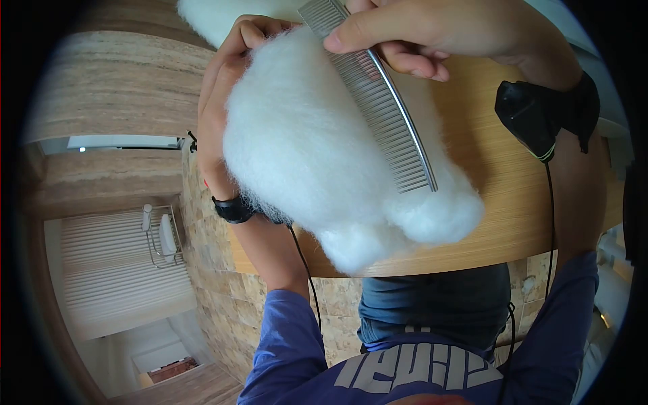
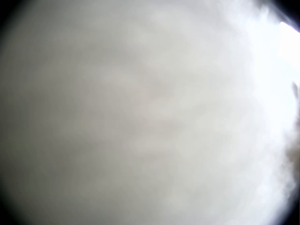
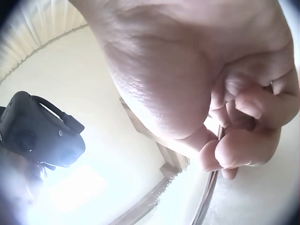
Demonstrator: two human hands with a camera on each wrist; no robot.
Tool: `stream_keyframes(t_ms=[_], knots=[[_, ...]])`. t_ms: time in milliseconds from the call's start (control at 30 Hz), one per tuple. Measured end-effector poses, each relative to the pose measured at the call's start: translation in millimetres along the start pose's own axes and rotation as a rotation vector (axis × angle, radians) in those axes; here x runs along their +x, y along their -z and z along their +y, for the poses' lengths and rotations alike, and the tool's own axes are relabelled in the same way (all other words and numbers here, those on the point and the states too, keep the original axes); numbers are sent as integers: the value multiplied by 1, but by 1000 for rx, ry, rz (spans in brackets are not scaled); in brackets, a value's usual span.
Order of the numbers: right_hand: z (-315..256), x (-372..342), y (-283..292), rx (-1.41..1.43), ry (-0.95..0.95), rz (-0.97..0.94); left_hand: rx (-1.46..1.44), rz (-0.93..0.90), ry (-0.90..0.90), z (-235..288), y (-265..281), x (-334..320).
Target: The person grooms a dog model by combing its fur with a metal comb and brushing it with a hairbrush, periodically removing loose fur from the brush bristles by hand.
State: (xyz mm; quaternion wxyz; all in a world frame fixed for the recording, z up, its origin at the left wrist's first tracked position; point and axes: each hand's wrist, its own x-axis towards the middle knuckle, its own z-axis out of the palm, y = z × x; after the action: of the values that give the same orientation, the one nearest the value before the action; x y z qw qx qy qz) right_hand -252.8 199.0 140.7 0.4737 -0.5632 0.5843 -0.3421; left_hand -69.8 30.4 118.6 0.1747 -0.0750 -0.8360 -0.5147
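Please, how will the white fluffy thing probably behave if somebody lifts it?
The white fluffy thing is probably light for its size, as loose fibres show along its edge. Its rounded lumps look soft, so they may squash or sag.

Comb [image 1: 399, 111] metal, spine smooth w/ glossy refl., fluff [image 1: 304, 135] fibrous, matt, fuzzy surf., tabletop [image 1: 503, 219] wood-look, smooth, semi-gloss, fine grain vis., sleeve [image 1: 287, 331] matt cloth, floor [image 1: 226, 297] stone-look tile, mottled, wrist cover [image 1: 530, 115] blk, part. shiny.
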Motion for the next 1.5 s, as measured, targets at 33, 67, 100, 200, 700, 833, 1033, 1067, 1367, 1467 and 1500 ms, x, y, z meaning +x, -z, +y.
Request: stream_keyframes(t_ms=[33, 67, 100, 200, 700, 833, 1033, 1067, 1367, 1467, 1500], knots=[[2, -1, -2, -1, -1, 0, -77, 122, 90, -12, 2, -1], [5, -3, -6, -80, 10, 67, -156, 245, 180, -17, 0, -1], [7, -3, -8, -161, 20, 133, -160, 249, 178, -18, -1, -1], [10, 8, -4, -191, -147, 254, -198, 314, 189, -21, -3, 0], [-5, -25, -12, -825, -94, 1022, 115, 494, 221, -20, -17, 0], [-5, -4, 4, -982, -364, 1342, 172, 517, 404, -8, -4, 12], [-4, -39, 8, -475, 207, 1017, 26, 482, 158, -21, -18, -2], [-14, -42, 4, -309, 151, 865, -139, 315, 133, -19, -9, 0], [-5, -21, 14, -332, -254, -12, 53, 198, 165, -10, -2, 3], [1, -14, 7, -627, -250, 157, -104, 236, 148, -21, 2, 1], [-3, -14, 4, -745, -436, 243, -106, 237, 147, -21, 3, 1]])
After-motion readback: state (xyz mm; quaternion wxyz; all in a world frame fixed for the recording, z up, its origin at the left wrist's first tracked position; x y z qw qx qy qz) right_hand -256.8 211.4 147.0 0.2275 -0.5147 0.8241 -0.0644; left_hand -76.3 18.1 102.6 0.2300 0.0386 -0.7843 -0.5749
